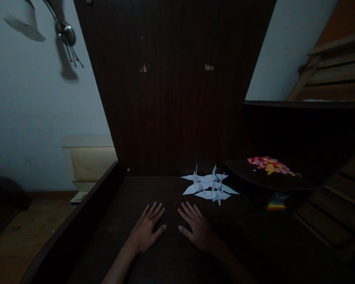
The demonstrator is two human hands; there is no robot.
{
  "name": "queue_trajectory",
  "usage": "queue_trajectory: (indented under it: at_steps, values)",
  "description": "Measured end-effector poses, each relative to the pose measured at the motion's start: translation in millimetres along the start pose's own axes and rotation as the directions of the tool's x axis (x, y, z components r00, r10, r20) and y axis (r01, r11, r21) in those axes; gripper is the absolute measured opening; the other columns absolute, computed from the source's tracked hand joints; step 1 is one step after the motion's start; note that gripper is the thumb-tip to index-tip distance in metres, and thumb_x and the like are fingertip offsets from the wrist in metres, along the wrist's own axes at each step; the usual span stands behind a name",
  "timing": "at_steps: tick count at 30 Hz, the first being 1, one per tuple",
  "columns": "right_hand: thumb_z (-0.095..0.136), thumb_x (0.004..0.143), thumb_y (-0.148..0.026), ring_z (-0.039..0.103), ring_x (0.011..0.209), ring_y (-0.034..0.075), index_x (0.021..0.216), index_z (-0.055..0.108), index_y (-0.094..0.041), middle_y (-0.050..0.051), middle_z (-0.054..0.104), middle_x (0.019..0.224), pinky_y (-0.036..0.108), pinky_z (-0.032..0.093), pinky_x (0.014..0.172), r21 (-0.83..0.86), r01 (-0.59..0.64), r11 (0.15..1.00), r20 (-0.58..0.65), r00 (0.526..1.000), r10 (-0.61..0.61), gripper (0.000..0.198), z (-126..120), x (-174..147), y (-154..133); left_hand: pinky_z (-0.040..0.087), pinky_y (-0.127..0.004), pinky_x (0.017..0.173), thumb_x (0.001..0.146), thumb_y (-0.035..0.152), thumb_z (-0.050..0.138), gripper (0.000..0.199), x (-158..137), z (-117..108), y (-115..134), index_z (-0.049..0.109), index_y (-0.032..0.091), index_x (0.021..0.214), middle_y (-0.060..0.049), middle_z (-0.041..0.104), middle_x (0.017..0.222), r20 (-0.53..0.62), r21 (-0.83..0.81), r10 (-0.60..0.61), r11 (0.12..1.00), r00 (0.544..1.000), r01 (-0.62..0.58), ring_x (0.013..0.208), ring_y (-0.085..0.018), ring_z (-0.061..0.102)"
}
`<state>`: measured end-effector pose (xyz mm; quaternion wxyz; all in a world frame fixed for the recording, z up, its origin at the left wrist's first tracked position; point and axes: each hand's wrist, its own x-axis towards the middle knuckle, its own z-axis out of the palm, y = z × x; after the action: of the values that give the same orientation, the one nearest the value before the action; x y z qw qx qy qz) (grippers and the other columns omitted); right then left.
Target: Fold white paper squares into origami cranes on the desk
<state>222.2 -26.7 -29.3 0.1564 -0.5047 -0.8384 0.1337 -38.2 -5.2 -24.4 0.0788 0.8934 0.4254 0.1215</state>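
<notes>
Currently, folded white paper, smooth and matte, with sharp creases; tabletop (165, 189) dark brown, faint wood grain. Paper cranes (201, 184) sit near the tabletop's rear edge, right of its middle: flat pointed wings spread outward, thin necks and tails upright or slanted, grouped closely enough to overlap in view; exact count unclear. Left hand (147, 228) and right hand (198, 229) lie palm down in front of them, apart from each other, fingers open and slightly spread, gripping nothing. Right hand is nearer the cranes, not touching them.

Surface and room: raised side board (71, 225) along the tabletop's left edge; tall dark panel (177, 110) behind the rear edge, two pale chipped patches on it. Beyond the rear right corner, a rounded shelf (245, 173) carries a loose heap of small red, pink and yellow pieces (269, 163), material unclear. Metal wall lamp (65, 33) on pale wall (32, 98); lighting dim.
</notes>
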Motion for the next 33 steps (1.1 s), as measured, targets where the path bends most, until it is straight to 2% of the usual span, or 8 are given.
queue_trajectory:
  at_steps: [27,33]
  values:
    - [0.040,0.092,-0.055,0.019,0.143,0.027,0.144,0.033,-0.025,0.007,0.025,0.153,0.052,0.016,0.115,-0.011,0.011,1.000,0.002,1.000,-0.011,0.061,0.4,-0.1,2.4,0.022,-0.050,0.114,0.094,0.049,0.038,0.058,0.5,6.7,-5.0,0.021,0.032,0.147,-0.003,0.028,0.152,-0.038,0.014,0.028,1.000,0.999,-0.028,0.141,-0.025,0.023]
    - [0.038,0.092,-0.056,0.018,0.143,0.027,0.145,0.032,-0.025,0.007,0.025,0.153,0.052,0.015,0.116,-0.017,0.009,1.000,0.013,1.000,-0.009,0.062,-0.3,-0.2,2.4,0.023,-0.051,0.114,0.094,0.050,0.037,0.058,0.6,4.2,-2.1,0.022,0.032,0.147,-0.003,0.028,0.152,-0.023,0.012,0.003,1.000,1.000,-0.003,0.141,-0.026,0.024]
